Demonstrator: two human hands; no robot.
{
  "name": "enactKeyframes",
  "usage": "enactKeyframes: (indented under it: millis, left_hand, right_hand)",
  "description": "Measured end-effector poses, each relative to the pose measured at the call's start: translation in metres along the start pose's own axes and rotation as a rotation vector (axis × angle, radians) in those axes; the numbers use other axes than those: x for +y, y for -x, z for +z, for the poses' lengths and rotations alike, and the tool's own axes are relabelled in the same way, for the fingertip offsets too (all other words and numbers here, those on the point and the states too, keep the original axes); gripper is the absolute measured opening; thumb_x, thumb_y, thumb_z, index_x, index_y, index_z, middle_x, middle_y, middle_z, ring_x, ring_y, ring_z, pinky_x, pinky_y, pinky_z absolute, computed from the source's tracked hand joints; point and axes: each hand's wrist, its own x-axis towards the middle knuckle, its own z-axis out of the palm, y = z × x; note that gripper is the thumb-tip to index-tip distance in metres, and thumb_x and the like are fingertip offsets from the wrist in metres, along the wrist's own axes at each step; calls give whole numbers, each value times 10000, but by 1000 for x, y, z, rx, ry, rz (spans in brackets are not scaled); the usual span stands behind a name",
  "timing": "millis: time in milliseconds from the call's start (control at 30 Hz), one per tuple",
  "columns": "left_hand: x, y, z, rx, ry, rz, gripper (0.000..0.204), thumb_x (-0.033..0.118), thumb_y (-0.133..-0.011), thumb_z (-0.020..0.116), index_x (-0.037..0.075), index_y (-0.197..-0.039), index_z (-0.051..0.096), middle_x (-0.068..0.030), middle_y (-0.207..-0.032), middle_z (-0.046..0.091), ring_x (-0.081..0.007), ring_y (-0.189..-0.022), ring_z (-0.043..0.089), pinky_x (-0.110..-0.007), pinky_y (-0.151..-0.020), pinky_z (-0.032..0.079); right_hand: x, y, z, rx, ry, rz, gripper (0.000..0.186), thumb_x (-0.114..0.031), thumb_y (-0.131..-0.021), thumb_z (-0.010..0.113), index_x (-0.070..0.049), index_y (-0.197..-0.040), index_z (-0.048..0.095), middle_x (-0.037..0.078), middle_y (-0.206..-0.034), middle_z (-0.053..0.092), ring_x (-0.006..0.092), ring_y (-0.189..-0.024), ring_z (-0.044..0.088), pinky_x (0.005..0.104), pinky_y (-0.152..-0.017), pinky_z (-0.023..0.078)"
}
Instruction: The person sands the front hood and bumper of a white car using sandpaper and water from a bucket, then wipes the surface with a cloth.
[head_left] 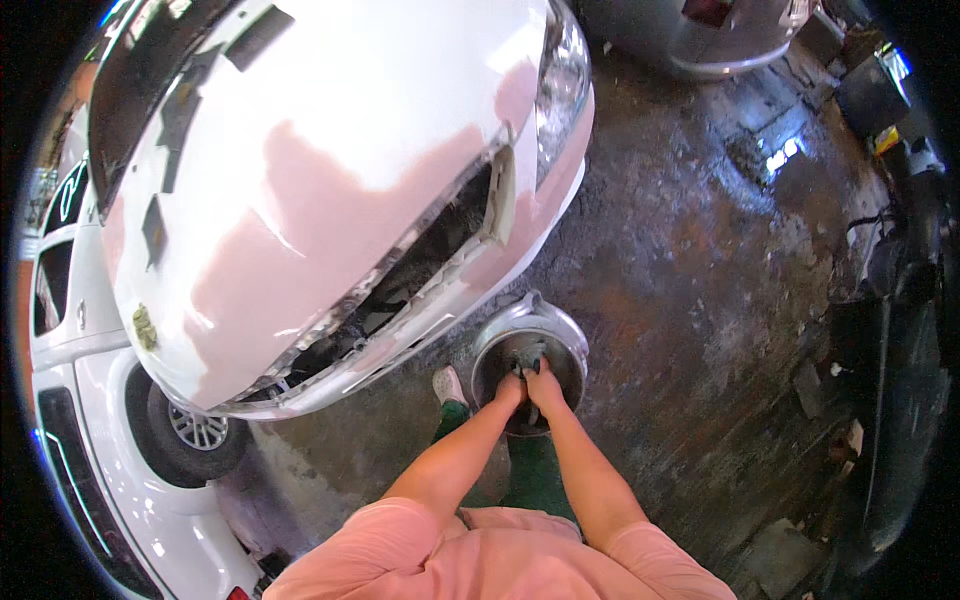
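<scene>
A round silver metal basin [568, 330] stands low in front of me, beside the car's front bumper. Both my hands reach down into it, close together. My left hand [511, 388] and my right hand [543, 382] have their fingers closed at a small dark thing [532, 358] whose kind I cannot make out. The inside of the basin looks dark, and the fingertips are partly hidden there. The white car's hood [330, 120] carries large pinkish patches, and its front grille opening is bare.
Dark flat pieces [180, 115] and a crumpled greenish scrap [145, 327] lie on the hood. Another white vehicle [90, 400] stands at left, a grey car [690, 40] at the far right. The stained floor [700, 300] has a wet patch; dark clutter lines the right edge.
</scene>
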Motion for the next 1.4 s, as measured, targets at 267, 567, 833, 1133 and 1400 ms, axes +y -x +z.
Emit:
enactKeyframes:
  millis: [267, 567, 833, 1133, 1400]
  left_hand:
    - [93, 143, -84, 239, 335, 254, 487, 248, -979, 585, 126, -1438, 478, -208, -1099, 696, -323, -895, 709, -452, -817, 570]
    - [171, 241, -162, -5, 602, 568, 705, 116, -905, 645, 33, -1541, 352, -173, -1243, 617, -225, -1070, 620, -340, -903, 515]
    - [159, 268, -202, -107, 1044, 548, 619, 98, -984, 527, 154, -1580, 368, -32, -1052, 572, -114, -919, 565, -323, -774, 586]
    - [169, 321, -263, -250, 1392, 342, 471, 37, -928, 422, 77, -1363, 600, -96, -1307, 620, -218, -1161, 636, -462, -842, 654]
    - [171, 326, -252, -256, 1340, 333, 390, 333, -1043, 552, 89, -1342, 614, -56, -1205, 684, -187, -1081, 675, -363, -758, 646]
  right_hand:
    - [-23, 156, -82, -109, -51, -491, 286, -205, -989, 594, 19, -1130, 702, 134, -1134, 688, 230, -1077, 626, 337, -986, 446]
    - [-64, 205, -118, -22, 103, -688, 289, -221, -981, 640, 27, -1119, 696, 122, -1098, 674, 222, -1005, 610, 352, -920, 465]
    - [-101, 240, -131, -70, 0, -739, 234, -187, -995, 622, 5, -1110, 692, 45, -1004, 664, 138, -961, 578, 297, -883, 452]
    - [-105, 269, -126, 134, -169, -729, 204, -164, -970, 641, 30, -1022, 677, 51, -949, 630, 152, -923, 563, 298, -860, 430]
    - [-105, 288, -129, 216, 13, -830, 277, -243, -978, 592, 26, -948, 651, 162, -951, 678, 353, -983, 629, 472, -1207, 291]
